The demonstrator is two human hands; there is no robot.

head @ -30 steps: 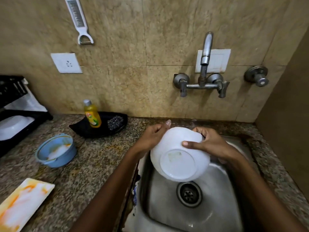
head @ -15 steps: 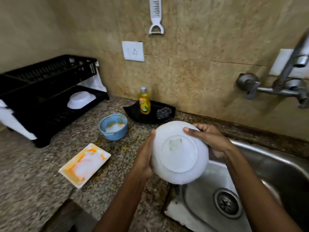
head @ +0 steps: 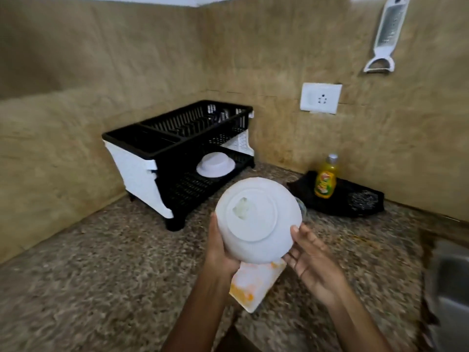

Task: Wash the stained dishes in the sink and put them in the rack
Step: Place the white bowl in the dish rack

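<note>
My left hand grips a white bowl by its left side, held above the counter with its underside turned toward me. My right hand lies open, palm up, at the bowl's lower right, its thumb touching the rim. The black and white dish rack stands in the back left corner, and another white bowl lies upside down on its lower tier. A rectangular white plate with orange stains lies on the counter under my hands. The steel sink shows at the right edge.
A yellow soap bottle stands on a black tray with a scrubber by the back wall. A grater and a wall socket are on the wall. A blue rim peeks out behind the held bowl.
The bowl has travelled left from over the sink to above the counter, toward the rack. My right hand has let go of the rim and opened, only its thumb touching.
</note>
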